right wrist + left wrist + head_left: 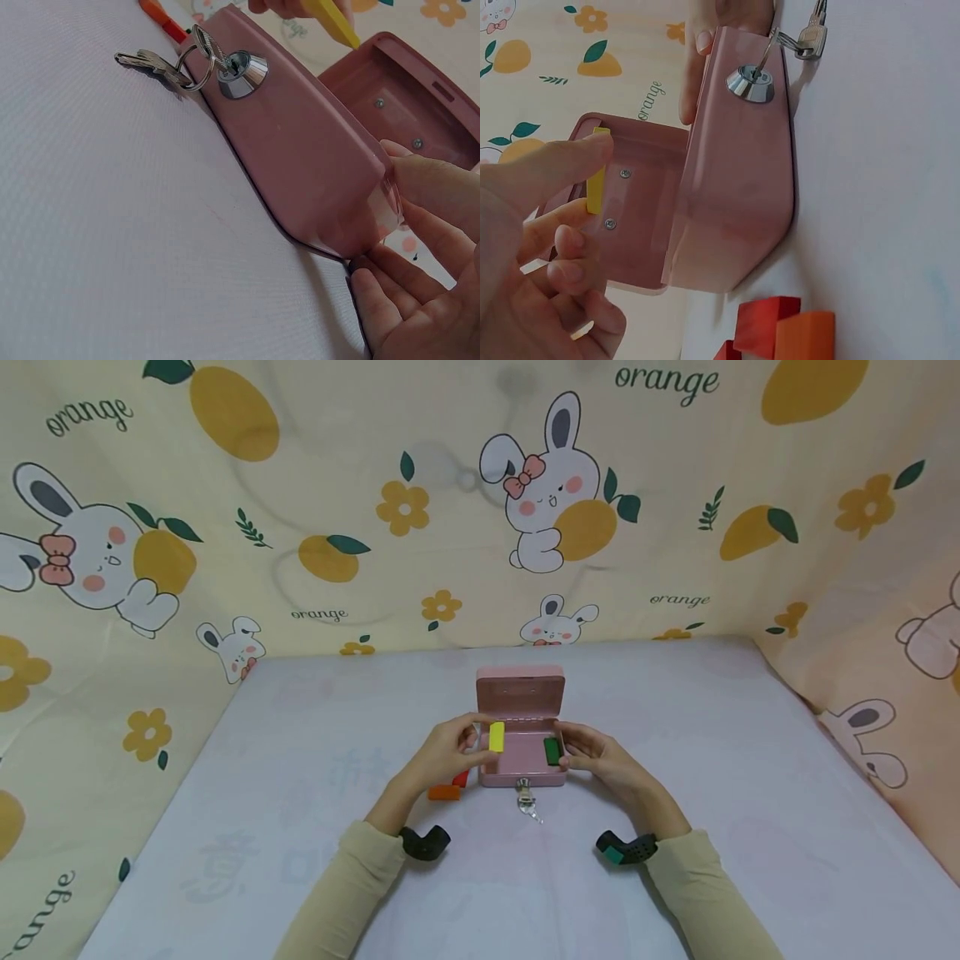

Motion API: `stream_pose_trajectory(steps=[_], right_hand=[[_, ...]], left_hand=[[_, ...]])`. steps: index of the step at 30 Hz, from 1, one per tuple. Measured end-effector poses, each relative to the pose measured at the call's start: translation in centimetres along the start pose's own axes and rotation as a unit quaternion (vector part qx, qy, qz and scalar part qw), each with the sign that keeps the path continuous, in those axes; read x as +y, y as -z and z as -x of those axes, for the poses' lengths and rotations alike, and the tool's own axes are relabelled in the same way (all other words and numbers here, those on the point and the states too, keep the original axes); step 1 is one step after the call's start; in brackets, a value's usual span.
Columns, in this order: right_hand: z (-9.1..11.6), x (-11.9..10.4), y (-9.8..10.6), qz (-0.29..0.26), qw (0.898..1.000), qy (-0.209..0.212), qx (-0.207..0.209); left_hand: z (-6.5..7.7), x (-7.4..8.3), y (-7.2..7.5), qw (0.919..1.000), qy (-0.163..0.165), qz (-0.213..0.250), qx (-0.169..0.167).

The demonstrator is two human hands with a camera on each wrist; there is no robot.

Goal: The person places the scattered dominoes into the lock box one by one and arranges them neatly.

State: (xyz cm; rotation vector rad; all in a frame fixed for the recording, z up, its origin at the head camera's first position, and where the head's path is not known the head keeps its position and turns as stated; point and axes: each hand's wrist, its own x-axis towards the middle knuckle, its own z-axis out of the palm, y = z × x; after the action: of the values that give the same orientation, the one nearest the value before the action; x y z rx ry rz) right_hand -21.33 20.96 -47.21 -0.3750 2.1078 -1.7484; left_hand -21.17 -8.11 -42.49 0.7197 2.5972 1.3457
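Observation:
In the head view my left hand pinches a yellow block between thumb and fingers, above the left side of a pink metal cash box. The lid stands raised at the back. My right hand holds the box's right side, its thumb at the rim in the right wrist view and other fingers along the outer wall. Inside the box, by the right wall, is a green block. A key in the front lock carries a ring with more keys.
Left of the box, an orange block and a red block lie on the white table; the left wrist view shows another bit of red beside them. A curtain printed with rabbits and oranges hangs behind.

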Motion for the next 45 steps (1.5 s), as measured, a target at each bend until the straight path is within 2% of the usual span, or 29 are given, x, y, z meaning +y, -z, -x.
stream_pose_trajectory(steps=[20, 32, 39, 45], right_hand=[[0.2, -0.3, -0.2, -0.009, 1.000, -0.010, 0.005], [0.2, -0.4, -0.2, -0.010, 1.000, -0.007, 0.005], [0.1, -0.3, -0.2, -0.007, 1.000, -0.008, 0.004], [0.1, -0.3, -0.1, 0.004, 1.000, -0.008, 0.006]], left_hand=[[-0.4, 0.4, -0.8, 0.9999, -0.006, -0.009, -0.009], [-0.8, 0.7, -1.3, 0.9997, 0.016, -0.009, -0.015], [-0.9, 0.9, -2.0, 0.9998, 0.015, 0.001, -0.015], [-1.2, 0.9, -2.6, 0.9995, 0.016, -0.016, -0.022]])
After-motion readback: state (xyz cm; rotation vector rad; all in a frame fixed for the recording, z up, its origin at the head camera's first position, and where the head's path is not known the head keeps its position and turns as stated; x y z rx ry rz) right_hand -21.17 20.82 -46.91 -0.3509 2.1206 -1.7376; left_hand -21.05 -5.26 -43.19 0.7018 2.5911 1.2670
